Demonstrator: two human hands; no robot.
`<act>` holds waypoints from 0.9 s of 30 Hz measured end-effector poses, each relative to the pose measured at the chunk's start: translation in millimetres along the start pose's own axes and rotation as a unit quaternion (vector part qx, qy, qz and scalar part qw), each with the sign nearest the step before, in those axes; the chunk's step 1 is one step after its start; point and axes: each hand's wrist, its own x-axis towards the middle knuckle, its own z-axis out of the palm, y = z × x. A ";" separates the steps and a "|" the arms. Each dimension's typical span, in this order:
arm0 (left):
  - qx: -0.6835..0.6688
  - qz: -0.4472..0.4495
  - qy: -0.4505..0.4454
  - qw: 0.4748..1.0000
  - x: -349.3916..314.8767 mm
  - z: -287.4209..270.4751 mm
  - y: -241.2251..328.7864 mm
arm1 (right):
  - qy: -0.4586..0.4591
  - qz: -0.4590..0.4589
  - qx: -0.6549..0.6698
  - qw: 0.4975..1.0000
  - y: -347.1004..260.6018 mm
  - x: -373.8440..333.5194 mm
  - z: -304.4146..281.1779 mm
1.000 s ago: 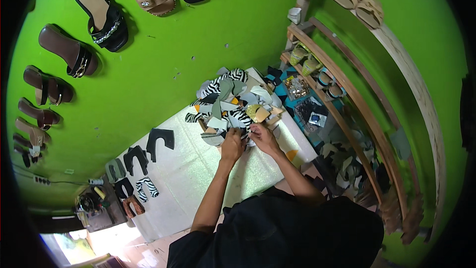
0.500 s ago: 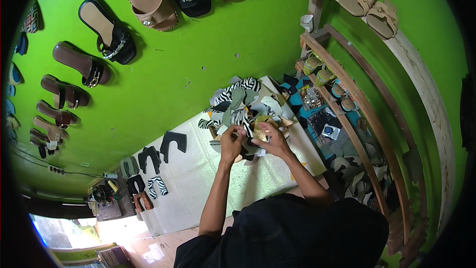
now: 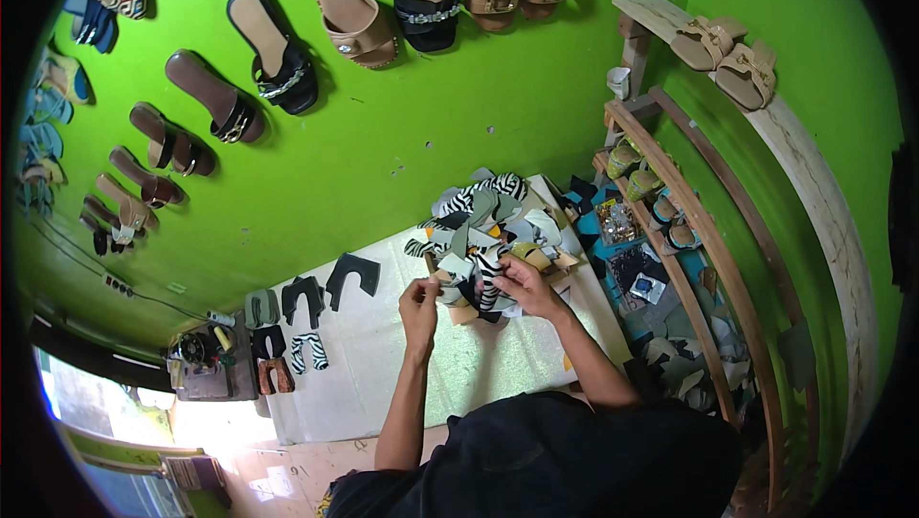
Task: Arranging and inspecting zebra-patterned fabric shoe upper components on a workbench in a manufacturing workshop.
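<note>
A heap of material scraps (image 3: 498,207), zebra-striped, grey-green, white and yellow, lies on a pale sheet-covered table (image 3: 369,365). At the heap's near right side my right hand (image 3: 528,288) is closed on a zebra-striped piece (image 3: 490,274), its fingers along the piece's right edge. My left hand (image 3: 418,309) is at the heap's left edge, apart from the right one. Its fingers are pinched together; whatever is between them is too small to make out.
Cut U-shaped pieces (image 3: 352,279) lie in rows on the table's left part. A machine (image 3: 196,350) stands beyond its left end. To the right is a wooden rack (image 3: 689,202) with sandals and scraps. Slippers (image 3: 349,15) hang on the green wall.
My left hand has drawn left and down, away from my right hand. The right hand keeps the zebra-striped piece near the heap. The whole view has shifted.
</note>
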 end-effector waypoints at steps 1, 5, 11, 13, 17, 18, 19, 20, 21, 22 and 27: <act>-0.023 -0.038 -0.002 0.999 0.3 -2.9 -2.8 | -0.025 0.011 0.070 0.997 -7.8 -0.4 0.6; -0.145 -0.202 -0.157 0.956 0.5 -9.1 -10.8 | -0.062 0.045 0.167 0.983 -12.6 -5.0 5.1; -0.176 -0.196 -0.210 0.941 -27.4 1.5 -20.4 | -0.080 0.089 0.201 0.972 3.7 -15.9 9.0; -0.189 -0.197 -0.149 0.950 -36.7 -1.6 -26.5 | -0.021 0.056 0.110 0.992 8.1 -19.6 12.4; -0.194 -0.153 -0.087 0.965 -54.4 -16.0 -34.0 | 0.040 0.065 0.020 0.997 20.0 -24.4 9.3; -0.194 -0.157 -0.083 0.965 -59.7 -19.5 -34.0 | 0.050 0.058 -0.017 0.997 24.6 -27.0 10.1; -0.187 -0.138 -0.075 0.970 -65.1 -24.6 -35.0 | 0.048 0.049 -0.030 0.997 22.1 -26.9 14.1; -0.180 -0.118 -0.067 0.974 -69.8 -29.8 -36.0 | 0.045 0.040 -0.043 0.997 19.2 -27.7 19.0; -0.175 -0.120 -0.050 0.976 -73.5 -35.0 -36.8 | 0.069 0.029 -0.050 0.996 16.9 -30.1 27.7; -0.177 -0.120 -0.046 0.976 -77.7 -38.2 -37.4 | 0.087 0.019 -0.049 0.995 18.6 -30.2 34.4; -0.106 -0.039 0.029 0.993 -102.2 -68.5 -42.9 | -0.007 0.057 -0.182 0.982 17.7 -35.1 68.1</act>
